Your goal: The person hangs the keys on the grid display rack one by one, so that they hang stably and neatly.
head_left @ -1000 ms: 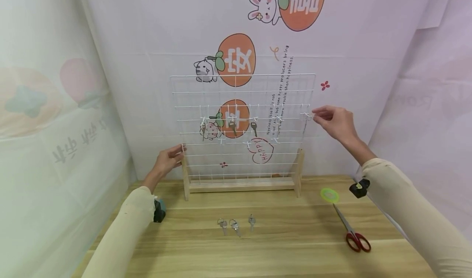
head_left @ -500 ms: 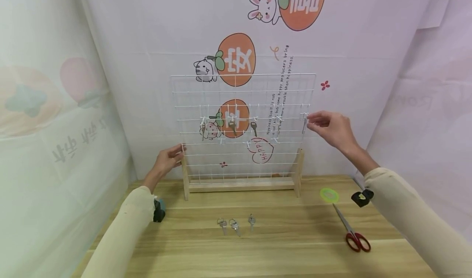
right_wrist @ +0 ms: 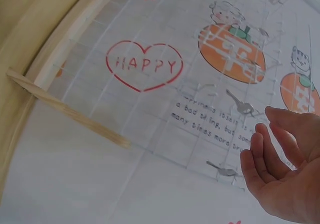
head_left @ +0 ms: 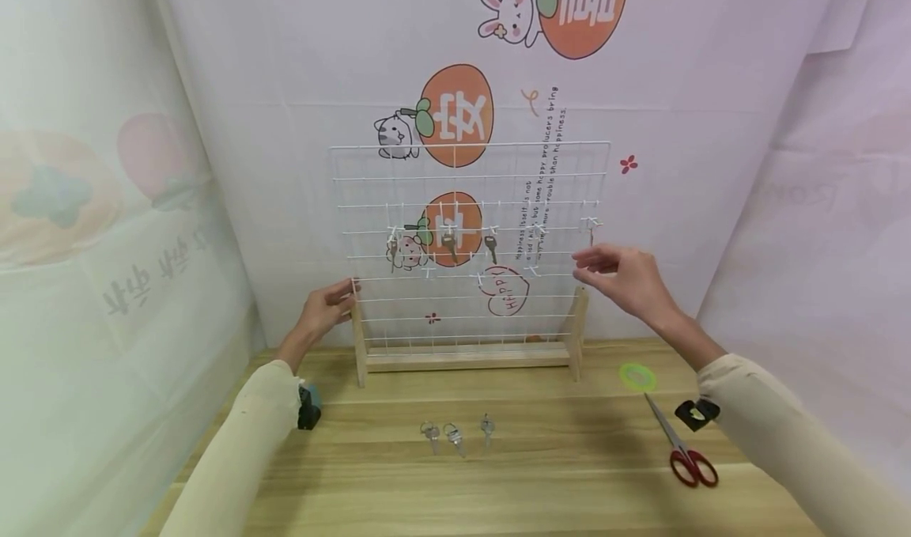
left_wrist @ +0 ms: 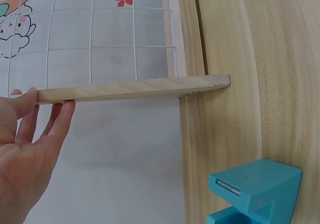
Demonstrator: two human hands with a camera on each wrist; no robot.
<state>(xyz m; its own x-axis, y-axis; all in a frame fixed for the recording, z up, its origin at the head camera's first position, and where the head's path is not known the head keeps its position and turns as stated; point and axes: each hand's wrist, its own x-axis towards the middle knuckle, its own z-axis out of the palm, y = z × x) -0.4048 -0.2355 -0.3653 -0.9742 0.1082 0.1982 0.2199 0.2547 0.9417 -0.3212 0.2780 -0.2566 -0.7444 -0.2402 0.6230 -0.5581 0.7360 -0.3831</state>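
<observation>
A white wire grid [head_left: 455, 146] stands upright in a wooden stand [head_left: 466, 359]. My left hand [head_left: 323, 311] pinches the top of the stand's left post [left_wrist: 130, 89], thumb on one side and fingers on the other. Beside the grid's right edge, my right hand [head_left: 629, 280] hovers with loosely bent fingers and nothing in them. Just above it, a key [right_wrist: 222, 170] hangs at the outermost white hook [head_left: 589, 223]. Another key [right_wrist: 242, 104] hangs further in. Toward the left, several darker-looking keys [head_left: 449, 244] dangle from hooks; lower hooks [head_left: 479, 278] carry nothing.
Three keys with rings [head_left: 454, 437] lie on the wooden table [head_left: 398, 489] in front of the stand. Red-handled scissors [head_left: 693, 467] and a flat yellow-green disc [head_left: 637, 376] lie at the right. A teal plastic object [left_wrist: 260, 184] sits left of the stand. Printed cloth hangs behind.
My right hand moves in to the hanging key at the grid's right edge, then drops below it, leaving the key on its hook. My left hand stays on the post.
</observation>
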